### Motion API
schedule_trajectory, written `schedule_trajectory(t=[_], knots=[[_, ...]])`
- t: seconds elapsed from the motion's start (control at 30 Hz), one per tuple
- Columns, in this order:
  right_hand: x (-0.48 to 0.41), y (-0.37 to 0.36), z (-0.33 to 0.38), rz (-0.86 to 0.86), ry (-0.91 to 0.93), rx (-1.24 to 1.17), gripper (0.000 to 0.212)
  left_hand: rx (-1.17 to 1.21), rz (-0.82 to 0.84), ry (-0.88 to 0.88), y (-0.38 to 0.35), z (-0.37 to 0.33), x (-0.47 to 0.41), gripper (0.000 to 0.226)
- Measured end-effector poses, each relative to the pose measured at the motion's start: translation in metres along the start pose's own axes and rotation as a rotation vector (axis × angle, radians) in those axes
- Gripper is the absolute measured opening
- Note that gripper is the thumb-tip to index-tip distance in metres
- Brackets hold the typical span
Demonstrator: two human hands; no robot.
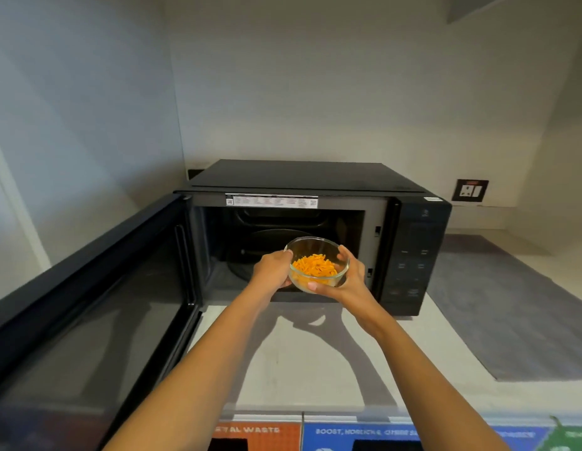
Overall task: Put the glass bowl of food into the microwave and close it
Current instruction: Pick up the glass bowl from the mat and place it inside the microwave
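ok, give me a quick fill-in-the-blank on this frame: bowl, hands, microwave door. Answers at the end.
1. The glass bowl is held by ____ hands, the left hand and the right hand, one on each side.
2. The microwave door is swung ____.
3. The food in the bowl is ____ in colour.
4. The door is hinged on the microwave's ____ side as seen by the camera.

Answers: both; open; orange; left

Head camera looks down (wide-angle, close) at the open microwave.
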State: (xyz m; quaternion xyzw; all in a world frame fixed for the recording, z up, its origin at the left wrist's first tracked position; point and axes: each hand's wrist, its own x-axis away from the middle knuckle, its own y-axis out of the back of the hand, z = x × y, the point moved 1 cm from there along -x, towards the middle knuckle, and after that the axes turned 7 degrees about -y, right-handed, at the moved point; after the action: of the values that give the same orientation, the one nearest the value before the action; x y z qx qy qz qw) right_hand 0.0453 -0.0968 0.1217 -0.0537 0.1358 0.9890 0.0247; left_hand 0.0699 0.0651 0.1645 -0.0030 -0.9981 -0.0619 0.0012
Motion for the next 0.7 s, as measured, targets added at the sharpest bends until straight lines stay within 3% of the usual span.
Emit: schedule_trajectory(t=[0.43, 0.7], knots=[[-0.066, -0.026, -0.024, 0.037, -0.064, 0.022, 0.121, 0.033, -0.083, 0.068, 0.018, 0.031, -0.065, 0.029], [-0.122, -0.013, -0.041, 0.067, -0.040, 0.029, 0.100, 0.114, -0.100, 0.044, 0.004, 0.045, -0.111, 0.032]])
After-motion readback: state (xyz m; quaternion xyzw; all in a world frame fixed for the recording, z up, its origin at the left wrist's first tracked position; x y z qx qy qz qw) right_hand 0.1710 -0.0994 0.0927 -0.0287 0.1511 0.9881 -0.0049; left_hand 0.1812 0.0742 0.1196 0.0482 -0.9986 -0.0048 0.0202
